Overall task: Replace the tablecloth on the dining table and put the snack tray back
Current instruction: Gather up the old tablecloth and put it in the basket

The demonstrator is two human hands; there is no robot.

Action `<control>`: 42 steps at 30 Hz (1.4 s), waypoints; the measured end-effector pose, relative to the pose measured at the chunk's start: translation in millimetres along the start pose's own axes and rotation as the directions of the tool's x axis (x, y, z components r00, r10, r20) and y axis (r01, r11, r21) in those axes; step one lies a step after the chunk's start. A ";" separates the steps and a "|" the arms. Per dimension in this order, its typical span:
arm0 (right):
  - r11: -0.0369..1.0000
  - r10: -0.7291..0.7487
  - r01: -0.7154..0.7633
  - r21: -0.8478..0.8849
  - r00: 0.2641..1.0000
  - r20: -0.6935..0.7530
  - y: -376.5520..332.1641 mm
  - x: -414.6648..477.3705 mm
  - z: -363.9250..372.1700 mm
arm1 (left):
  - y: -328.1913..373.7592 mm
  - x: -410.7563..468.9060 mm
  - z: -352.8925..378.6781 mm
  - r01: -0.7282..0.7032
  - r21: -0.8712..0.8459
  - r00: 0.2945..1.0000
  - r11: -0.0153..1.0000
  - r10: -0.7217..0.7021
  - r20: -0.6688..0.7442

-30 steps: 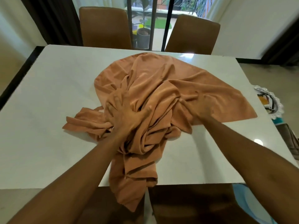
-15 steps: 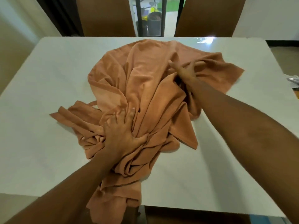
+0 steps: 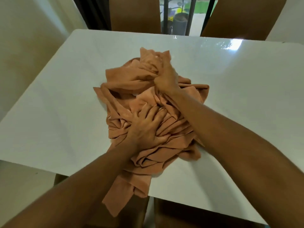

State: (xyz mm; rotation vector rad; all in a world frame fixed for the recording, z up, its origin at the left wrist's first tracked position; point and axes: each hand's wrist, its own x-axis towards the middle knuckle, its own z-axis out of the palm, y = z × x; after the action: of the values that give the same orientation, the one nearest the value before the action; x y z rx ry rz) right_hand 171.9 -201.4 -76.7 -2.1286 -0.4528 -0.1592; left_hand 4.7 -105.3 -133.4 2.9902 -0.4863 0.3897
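Observation:
An orange-brown tablecloth (image 3: 125, 79) lies bunched in a heap in the middle of the white dining table (image 3: 57, 104). One end of it hangs over the near table edge. My left hand (image 3: 146, 127) presses flat on the near part of the heap, fingers spread. My right hand (image 3: 166, 74) is closed around a gathered fold at the far side of the heap. The snack tray is not in view.
Two brown chairs (image 3: 134, 14) stand at the far side of the table, in front of a glass door with a potted plant (image 3: 180, 22) behind it. Another chair back (image 3: 172, 214) shows below the near table edge. Bare tabletop surrounds the heap.
The cloth was spread wide over the far half of the table; my right hand has pulled its far part toward me into a tight heap. My left hand stays pressed on the cloth.

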 end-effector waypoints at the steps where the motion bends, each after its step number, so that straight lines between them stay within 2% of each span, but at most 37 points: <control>1: 0.993 0.054 -0.054 0.106 0.999 0.005 -5.2 -3.0 -5.4 | -1.2 0.0 -0.9 -0.052 0.023 0.997 0.998 0.054 -0.064; 3: 0.988 0.026 -0.024 0.151 1.000 -0.015 -17.2 -20.6 -32.7 | -4.7 3.6 -6.9 -0.120 0.070 0.958 0.990 0.134 -0.254; 5: 0.993 -0.102 0.104 0.049 0.994 -0.051 -26.7 -55.0 -61.6 | -7.3 2.0 -21.0 -0.122 0.113 0.867 0.986 0.161 -0.471; 7: 0.979 -0.202 0.201 -0.022 0.974 -0.100 -36.3 -95.0 -77.1 | -8.9 -3.3 -44.6 -0.110 0.132 0.813 0.985 0.166 -0.558; 9: 0.948 -0.304 0.289 -0.135 0.946 -0.111 -44.7 -140.4 -76.4 | -8.1 -14.6 -68.0 -0.129 0.110 0.795 0.985 0.169 -0.582; 10: 0.911 -0.372 0.348 -0.222 0.925 -0.078 -43.2 -164.1 -71.8 | -7.9 -18.8 -77.9 -0.150 0.073 0.820 0.986 0.165 -0.547; 12: 0.820 -0.465 0.458 -0.342 0.883 0.068 -27.5 -208.3 -60.9 | -10.7 -25.9 -95.6 -0.215 -0.013 0.901 0.977 0.193 -0.389; 14: 0.792 -0.437 0.479 -0.378 0.878 0.196 -10.5 -243.1 -53.1 | -17.2 -24.8 -107.9 -0.223 -0.059 0.954 0.973 0.205 -0.217; 16: 0.806 -0.375 0.464 -0.366 0.880 0.290 -3.0 -259.0 -53.8 | -23.9 -13.0 -114.7 -0.149 -0.059 0.987 0.987 0.145 -0.066; 19: 0.837 -0.306 0.443 -0.321 0.866 0.395 -18.4 -248.2 -69.3 | -25.8 20.4 -105.9 -0.046 -0.129 0.979 0.991 0.070 0.192; 22: 0.905 -0.278 0.376 -0.201 0.878 0.390 -35.6 -217.8 -92.6 | -22.1 40.0 -84.3 0.130 -0.333 0.891 0.934 0.037 0.452; 24: 0.933 -0.201 0.296 -0.204 0.900 0.386 -37.1 -192.0 -108.0 | -21.7 37.4 -76.2 0.181 -0.383 0.873 0.906 0.031 0.486; 26: 0.890 -0.051 0.259 -0.375 0.874 0.484 -31.3 -162.5 -117.6 | -21.3 23.4 -72.7 0.167 -0.355 0.904 0.920 0.000 0.427; 28: 0.790 0.147 0.284 -0.544 0.774 0.617 -21.5 -133.9 -114.0 | -19.9 4.3 -68.4 0.165 -0.322 0.922 0.932 -0.029 0.387; 30: 0.736 0.265 0.351 -0.579 0.638 0.723 -11.3 -115.4 -95.5 | -19.3 -16.7 -56.9 0.221 -0.308 0.897 0.925 -0.070 0.436; 32: 0.736 0.336 0.365 -0.571 0.535 0.775 -4.9 -107.3 -74.8 | -21.2 -27.9 -47.0 0.279 -0.285 0.859 0.917 -0.105 0.502; 34: 0.764 0.368 0.345 -0.546 0.462 0.807 -4.0 -105.2 -61.4 | -29.7 -27.4 -48.4 0.355 -0.296 0.813 0.887 -0.136 0.566; 38: 0.801 0.356 0.326 -0.503 0.418 0.836 0.6 -102.4 -59.5 | -60.3 -11.0 -57.0 0.462 -0.210 0.680 0.861 -0.193 0.707; 40: 0.797 0.348 0.336 -0.502 0.423 0.836 6.4 -108.0 -60.0 | -70.5 -6.8 -54.5 0.483 -0.195 0.644 0.854 -0.196 0.739; 42: 0.788 0.336 0.337 -0.516 0.468 0.818 12.0 -120.2 -57.4 | -71.2 -4.4 -51.9 0.490 -0.245 0.631 0.837 -0.147 0.762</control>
State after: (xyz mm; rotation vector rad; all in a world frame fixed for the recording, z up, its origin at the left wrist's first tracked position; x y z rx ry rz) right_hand 68.7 -285.8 -87.4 -2.7511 -1.1491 1.0602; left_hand 11.4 -30.2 -87.7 2.5657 -0.0180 -0.8658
